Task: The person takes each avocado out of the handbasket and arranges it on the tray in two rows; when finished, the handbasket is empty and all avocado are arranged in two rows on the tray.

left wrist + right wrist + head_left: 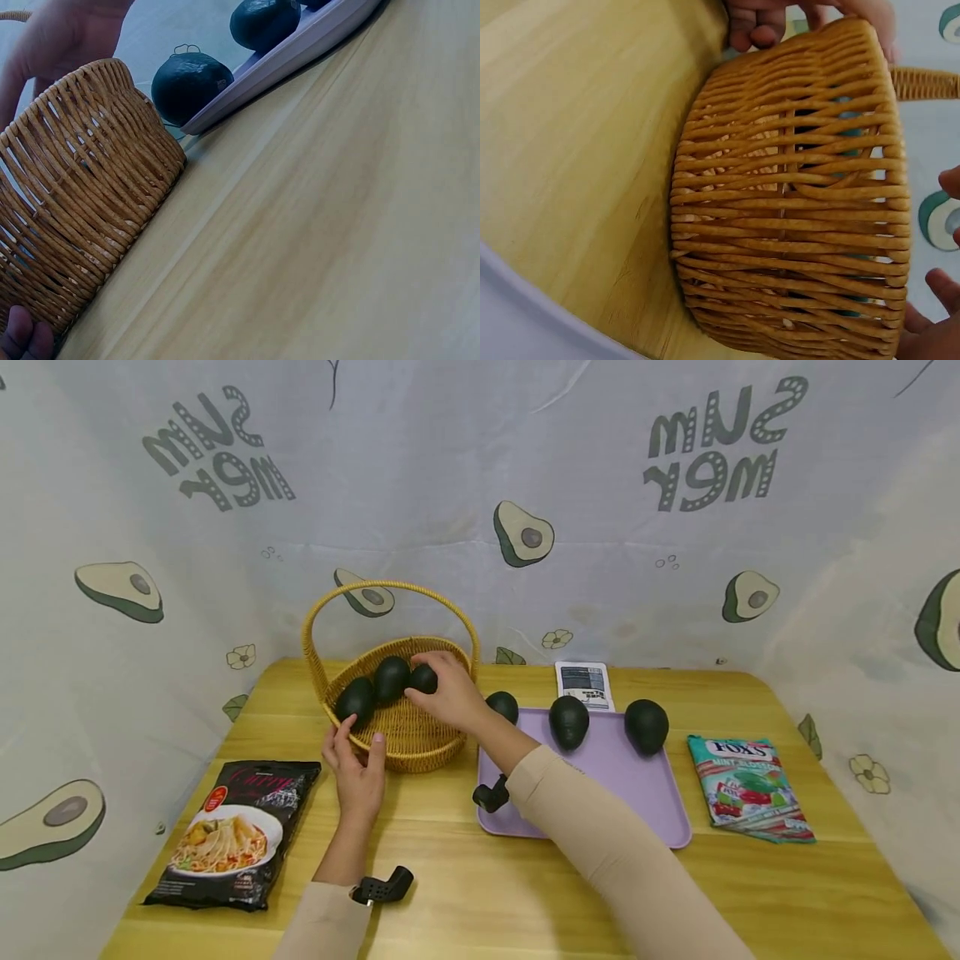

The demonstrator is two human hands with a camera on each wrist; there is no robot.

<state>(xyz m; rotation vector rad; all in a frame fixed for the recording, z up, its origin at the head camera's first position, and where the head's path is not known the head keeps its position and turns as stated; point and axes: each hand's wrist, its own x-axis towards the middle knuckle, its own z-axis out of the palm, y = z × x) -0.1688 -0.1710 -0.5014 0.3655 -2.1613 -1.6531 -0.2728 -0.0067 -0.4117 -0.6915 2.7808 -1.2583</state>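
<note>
And here's the right hand (450,692), thumb and fingers pinching a dark avocado (424,679) inside the wicker basket (420,762), over on its right side, beside two other avocados (392,679) lying to the left! The left hand (358,777), well apart from it, grips the basket's near-left rim, thumb set away from the fingers. Look at the arms: the right forearm slants in from near right, crossing above the lilac tray (615,793), wrist bent over the basket; the left forearm rises almost straight from the near edge. Three more avocados (568,724) sit along the tray's far side.
</note>
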